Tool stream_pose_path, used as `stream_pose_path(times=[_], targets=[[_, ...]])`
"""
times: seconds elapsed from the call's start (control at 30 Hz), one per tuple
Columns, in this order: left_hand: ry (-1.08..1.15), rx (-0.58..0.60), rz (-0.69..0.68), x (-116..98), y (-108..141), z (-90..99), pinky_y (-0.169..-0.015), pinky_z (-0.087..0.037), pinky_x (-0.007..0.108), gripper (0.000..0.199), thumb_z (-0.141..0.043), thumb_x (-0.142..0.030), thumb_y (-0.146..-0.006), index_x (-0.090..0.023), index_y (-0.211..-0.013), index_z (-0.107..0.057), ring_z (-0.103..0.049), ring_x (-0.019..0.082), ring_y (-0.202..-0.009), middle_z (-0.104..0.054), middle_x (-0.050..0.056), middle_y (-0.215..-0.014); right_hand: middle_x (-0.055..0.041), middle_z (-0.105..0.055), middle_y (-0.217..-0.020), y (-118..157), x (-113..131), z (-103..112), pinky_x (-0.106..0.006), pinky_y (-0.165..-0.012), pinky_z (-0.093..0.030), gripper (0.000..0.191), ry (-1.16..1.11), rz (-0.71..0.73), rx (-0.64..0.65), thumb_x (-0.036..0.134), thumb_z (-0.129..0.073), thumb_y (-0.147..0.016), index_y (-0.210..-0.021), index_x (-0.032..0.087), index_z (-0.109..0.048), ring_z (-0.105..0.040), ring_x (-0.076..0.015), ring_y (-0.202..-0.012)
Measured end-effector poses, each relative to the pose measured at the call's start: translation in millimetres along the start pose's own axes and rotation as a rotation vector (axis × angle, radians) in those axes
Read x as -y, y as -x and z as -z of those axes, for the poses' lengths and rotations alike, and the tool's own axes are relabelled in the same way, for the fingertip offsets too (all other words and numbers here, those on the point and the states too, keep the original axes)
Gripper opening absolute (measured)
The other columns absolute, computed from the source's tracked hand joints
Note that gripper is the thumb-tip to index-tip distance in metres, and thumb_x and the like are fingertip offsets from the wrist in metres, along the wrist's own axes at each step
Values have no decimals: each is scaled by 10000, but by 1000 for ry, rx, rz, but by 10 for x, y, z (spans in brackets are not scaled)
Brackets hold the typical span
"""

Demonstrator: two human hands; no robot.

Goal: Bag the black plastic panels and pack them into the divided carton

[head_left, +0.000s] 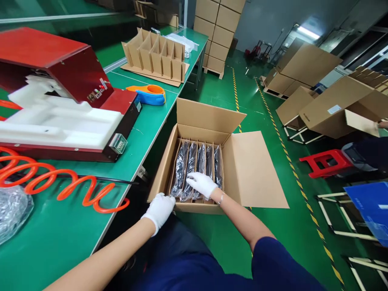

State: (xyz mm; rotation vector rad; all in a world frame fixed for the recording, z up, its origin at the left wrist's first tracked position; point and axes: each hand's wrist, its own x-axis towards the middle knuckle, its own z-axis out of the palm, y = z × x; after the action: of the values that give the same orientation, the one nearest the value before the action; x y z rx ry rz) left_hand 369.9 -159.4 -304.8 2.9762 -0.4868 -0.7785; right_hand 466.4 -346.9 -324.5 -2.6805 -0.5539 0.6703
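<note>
An open cardboard box (198,207) stands in front of me beside the bench, its flaps folded out. Inside, cardboard dividers separate several black items in clear plastic wrap (181,165), standing in slots; their exact kind is hidden by the wrap. My left hand (159,210), in a white glove, is closed over the box's near left corner. Over the middle of the wrapped items lies my right hand (202,184), also white-gloved, fingers apart and reaching left; it touches or hovers just above the plastic, and I cannot tell which.
On the green bench (91,226) at left are a red machine (103,87) with white foam, a coiled orange hose (72,182), a tape dispenser (148,95) and a divider grid (154,56). Stacked cartons (218,32), a red stool (329,163) and a co-worker (368,155) are beyond.
</note>
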Motion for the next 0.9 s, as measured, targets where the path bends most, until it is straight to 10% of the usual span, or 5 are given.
stream_pose_path(times=[0.2, 0.4, 0.53, 0.73, 0.9], targets=[[41, 32, -24, -13, -82, 69, -866, -529, 466, 269, -557, -158, -937, -34, -1062, -759, -733, 415, -1002, -766, 278, -1015, -327, -671, -1296, -1029, 578, -264, -533, -945, -570, 777, 141, -258, 92, 254, -672, -900, -1573, 24, -359, -703, -390, -1189], [58, 32, -37, -10, -83, 124, -885, -534, 483, 318, -624, -309, -931, -57, -1060, -770, -743, 405, -971, -770, 268, -991, -336, -733, -1135, -1164, 570, -299, -543, -903, -574, 916, 138, -327, 94, 158, -709, -836, -1608, -25, -252, -739, -408, -1102], [138, -59, -68, -1, -31, 232, -900, -540, 476, 453, -567, -526, -952, -122, -1017, -763, -740, 386, -980, -774, 208, -959, -280, -733, -1212, -933, 348, 31, -480, -926, -575, 737, 98, -296, -30, 111, -571, -884, -1588, 40, -367, -734, -367, -1128], [718, -597, 80, 149, -99, 229, -1135, -455, 473, 459, -482, -426, -981, -142, -1319, -608, -622, 329, -1293, -669, 191, -1362, -86, -784, -1162, -72, -51, 189, -329, -942, -605, 632, -51, -166, -250, 227, -442, -990, -1614, 156, -372, -754, -201, -1040], [1473, -441, 39, 185, -189, 174, -1183, -453, 461, 765, -574, -513, -912, -140, -1544, -358, -521, 300, -1433, -527, 193, -1561, -62, -738, -1314, 508, -72, -274, -409, -1064, -585, 597, -554, 116, -525, 286, -553, -950, -1540, 217, -499, -704, -214, -1218]])
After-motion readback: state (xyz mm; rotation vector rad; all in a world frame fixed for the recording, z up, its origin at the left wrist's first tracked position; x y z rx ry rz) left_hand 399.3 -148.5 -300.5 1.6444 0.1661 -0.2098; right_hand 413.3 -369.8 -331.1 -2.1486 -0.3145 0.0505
